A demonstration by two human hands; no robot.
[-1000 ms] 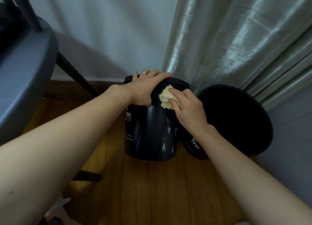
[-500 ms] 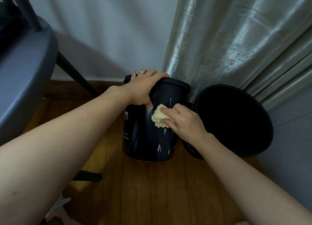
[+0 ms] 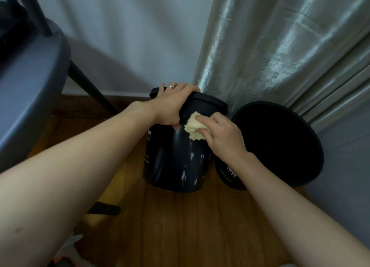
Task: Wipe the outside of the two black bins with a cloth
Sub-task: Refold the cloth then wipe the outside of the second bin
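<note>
Your left hand (image 3: 173,104) grips the top rim of the near black bin (image 3: 176,156), with the fingers curled over the edge and the thumb down on the outside wall. You can see a thin ring (image 3: 170,86) on one finger of that hand. Your right hand (image 3: 222,135) holds a pale yellow cloth (image 3: 193,129) and presses it flat on the upper side of the same bin, just under the rim. The fingers of that hand lie over the cloth, bent a little, and the cloth is bunched up under them. The cloth sits just beside your left thumb. This bin stands upright on the brown wooden floor (image 3: 190,226), and its side has white streaks low down and some small white print on the left. The second black bin (image 3: 278,144) is right next to it on the right, tipped so that its dark open mouth faces you. Your right wrist crosses in front of its lower wall, where a small white mark shows. A shiny grey curtain (image 3: 280,46) hangs behind both bins. A dark chair (image 3: 30,82) stands at the left, and one of its thin black legs (image 3: 92,90) slants down to the floor near the white wall (image 3: 130,36).
</note>
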